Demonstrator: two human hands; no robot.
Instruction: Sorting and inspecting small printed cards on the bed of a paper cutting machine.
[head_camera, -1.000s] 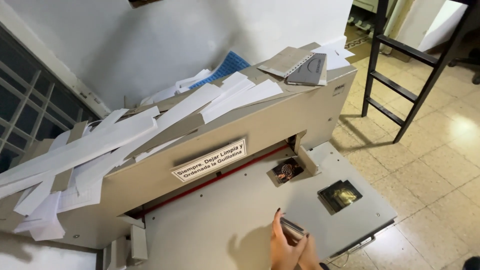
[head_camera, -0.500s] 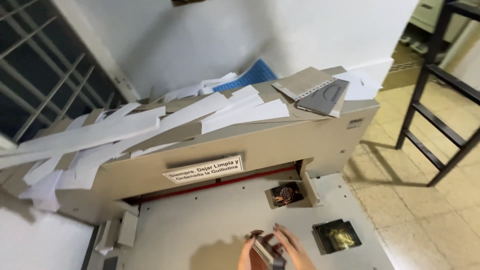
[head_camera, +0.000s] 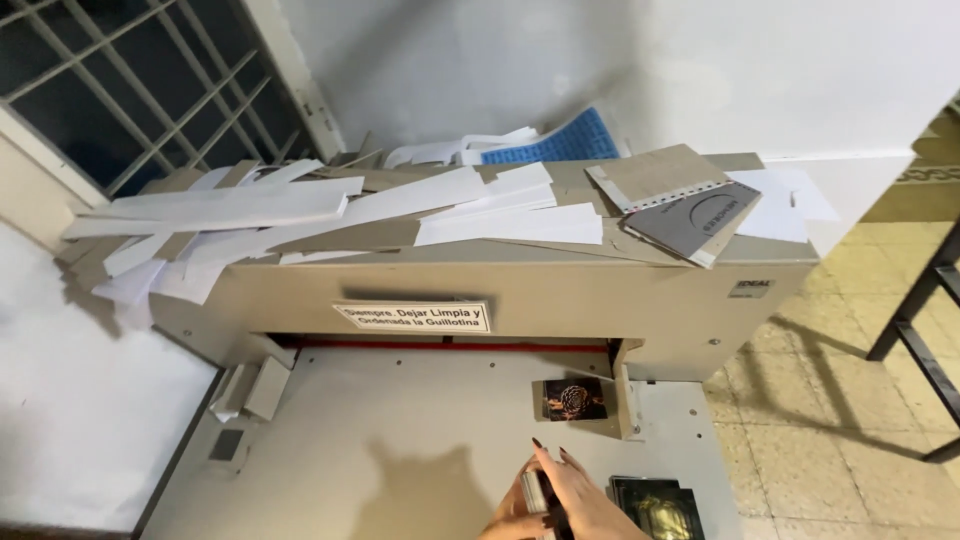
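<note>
Both of my hands meet at the bottom edge of the view over the grey bed (head_camera: 400, 450) of a large paper guillotine. My right hand (head_camera: 585, 495), with dark nails, lies over a small stack of cards (head_camera: 535, 490) stood on edge. My left hand (head_camera: 503, 523) supports the stack from the left, and only part of it shows. A dark printed card (head_camera: 573, 400) lies flat on the bed beside the side guide (head_camera: 628, 400), just in front of the blade slot. Another pile of dark printed cards (head_camera: 660, 505) sits right of my hands.
The guillotine's beige housing (head_camera: 600, 300) carries a white label (head_camera: 413, 317). Its top is littered with white paper strips (head_camera: 300, 215), cardboard offcuts, a blue sheet (head_camera: 565, 145) and a spiral-bound grey booklet (head_camera: 690, 215). A barred window (head_camera: 120, 90) is at left; a dark metal frame (head_camera: 925, 320) stands at right.
The view has swung left, so the metal frame has slid almost out of sight. My left hand has joined my right on the stack of cards, which stays over the bed's near edge.
</note>
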